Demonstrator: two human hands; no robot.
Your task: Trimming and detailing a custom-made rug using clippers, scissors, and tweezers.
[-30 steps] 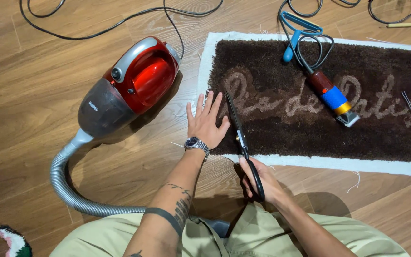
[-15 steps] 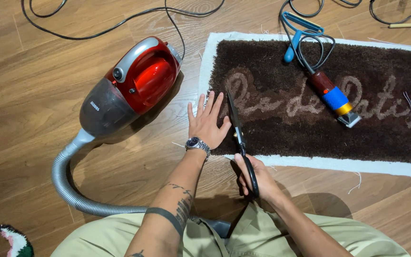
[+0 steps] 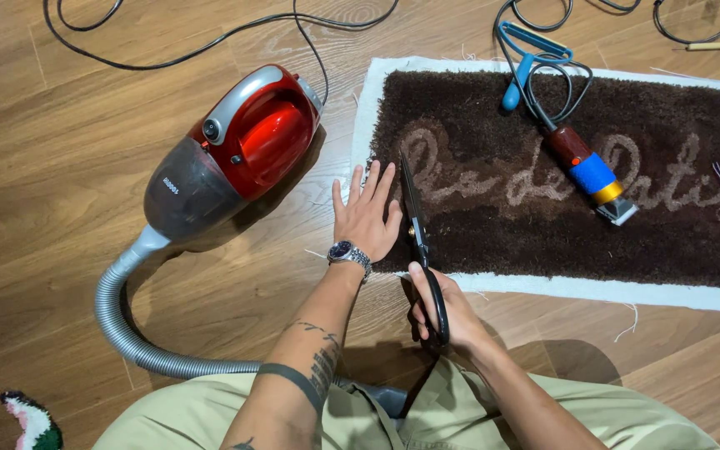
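A: Head view: what is held, and by which hand?

B: Black scissors (image 3: 421, 242) are gripped by the right hand (image 3: 443, 307), whose fingers (image 3: 421, 310) are closed through the loop handles. The blades lie nearly closed and point away from the person, over the near left part of the brown rug (image 3: 560, 179).

A: And the other hand?

B: The left hand (image 3: 366, 215) is laid flat with its fingers spread wide, palm down on the left end of the rug, where the dark pile meets the white border. A wristwatch (image 3: 349, 252) is worn on that wrist. The hand is just beside the scissor blades, to their left.

A: What is seen around them?

B: A red and grey vacuum cleaner (image 3: 231, 154) sits on the wooden floor (image 3: 52, 183), close to the rug's left edge, and its grey hose (image 3: 139, 325) curves back toward the person's lap. An electric trimmer (image 3: 587, 171) with a blue band lies on the rug, well apart from the hands, its cord looped behind it.

A: What differs from the earlier frames?

B: Very little. The left hand has stayed pressed on the same spot, and the scissors have been kept along the same line. The vacuum cleaner and trimmer have not been moved.
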